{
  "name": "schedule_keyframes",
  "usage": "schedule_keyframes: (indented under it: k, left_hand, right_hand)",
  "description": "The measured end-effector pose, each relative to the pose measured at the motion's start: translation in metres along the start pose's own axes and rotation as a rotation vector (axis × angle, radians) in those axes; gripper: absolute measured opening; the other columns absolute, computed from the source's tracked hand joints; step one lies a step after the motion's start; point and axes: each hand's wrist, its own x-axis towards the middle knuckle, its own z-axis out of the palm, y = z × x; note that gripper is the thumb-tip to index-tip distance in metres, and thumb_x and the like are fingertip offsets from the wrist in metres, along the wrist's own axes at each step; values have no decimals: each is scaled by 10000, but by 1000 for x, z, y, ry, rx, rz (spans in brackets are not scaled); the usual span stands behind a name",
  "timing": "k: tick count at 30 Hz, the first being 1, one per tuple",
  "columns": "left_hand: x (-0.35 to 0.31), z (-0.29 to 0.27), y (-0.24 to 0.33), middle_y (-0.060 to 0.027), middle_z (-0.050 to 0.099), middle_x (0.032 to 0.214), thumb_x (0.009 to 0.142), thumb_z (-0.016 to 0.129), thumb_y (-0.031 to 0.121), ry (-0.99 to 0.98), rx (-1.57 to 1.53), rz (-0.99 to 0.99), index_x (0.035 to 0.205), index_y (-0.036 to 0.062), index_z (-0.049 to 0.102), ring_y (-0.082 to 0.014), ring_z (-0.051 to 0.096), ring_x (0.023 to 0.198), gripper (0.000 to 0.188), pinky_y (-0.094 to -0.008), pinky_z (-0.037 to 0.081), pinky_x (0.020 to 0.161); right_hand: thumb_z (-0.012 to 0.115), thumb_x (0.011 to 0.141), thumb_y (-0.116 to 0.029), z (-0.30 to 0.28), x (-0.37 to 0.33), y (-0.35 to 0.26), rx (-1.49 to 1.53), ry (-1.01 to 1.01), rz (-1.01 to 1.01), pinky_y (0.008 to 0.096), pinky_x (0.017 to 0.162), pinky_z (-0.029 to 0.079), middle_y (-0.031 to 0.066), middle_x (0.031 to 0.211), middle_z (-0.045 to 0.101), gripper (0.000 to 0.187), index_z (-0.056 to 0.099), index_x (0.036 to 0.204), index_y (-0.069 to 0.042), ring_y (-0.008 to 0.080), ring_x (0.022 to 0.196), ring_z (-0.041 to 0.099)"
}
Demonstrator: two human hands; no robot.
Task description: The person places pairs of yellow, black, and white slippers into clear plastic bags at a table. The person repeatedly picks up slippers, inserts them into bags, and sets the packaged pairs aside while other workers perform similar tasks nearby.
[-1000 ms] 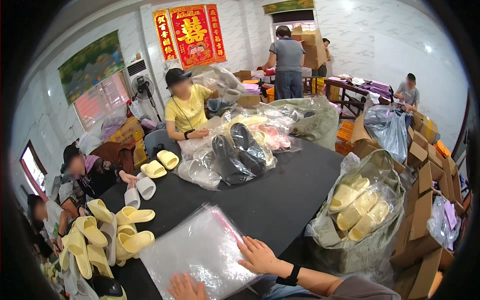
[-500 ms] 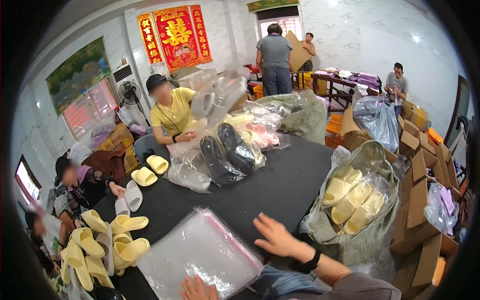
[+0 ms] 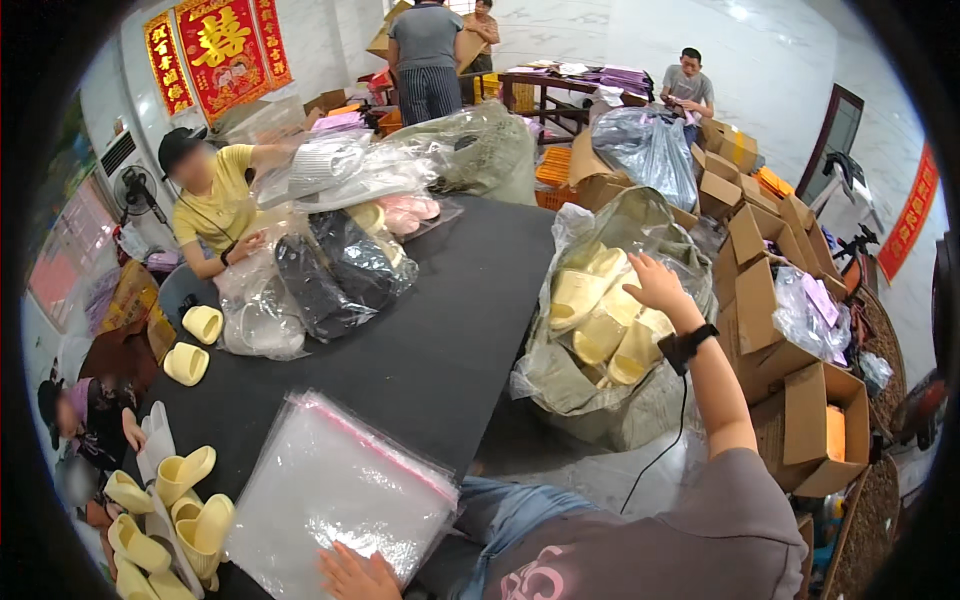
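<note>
My left hand (image 3: 358, 574) lies flat, fingers spread, on the near edge of a stack of clear plastic bags (image 3: 330, 490) with a pink strip along one side. My right arm reaches out to the right. The right hand (image 3: 660, 287) is open with fingers apart, over a woven sack (image 3: 690, 270) of yellow slippers (image 3: 600, 335) wrapped in clear plastic. Whether its fingertips touch the slippers I cannot tell. Left of the bag stack, loose yellow slippers (image 3: 205, 530) and pale grey ones (image 3: 155, 445) are heaped at the table's edge.
Across the black table (image 3: 450, 300), a person in yellow (image 3: 215, 195) handles bagged slippers, beside bagged black slippers (image 3: 345, 275). Another person (image 3: 95, 420) works at the far left. Open cardboard boxes (image 3: 770, 330) line the floor beyond the sack. More people stand or sit at the back.
My view has turned to the right. My right hand has moved from beside the bag stack to over the slipper sack. The left hand stays on the bags.
</note>
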Motion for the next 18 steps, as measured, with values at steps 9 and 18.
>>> schedule_keyframes:
  k: [9,18]
  left_hand:
    - [-4,3,-5,-213,483,1432,939,563,524,-69,-23,-54,1453,122,473,-438,437,1309,659,-583,334,1061]
    - [2,-3,-4,-221,438,1465,910,590,499,-132,-53,-72,1462,92,447,-437,371,1364,700,-609,276,1095]
  right_hand:
    - [728,775,-567,58,47,-37,-110,37,-304,488,1058,339,123,1375,549,880,410,1475,-139,301,1307,473]
    - [678,836,-469,63,68,-38,45,32,-167,487,884,407,112,918,724,368,695,938,-115,315,915,676]
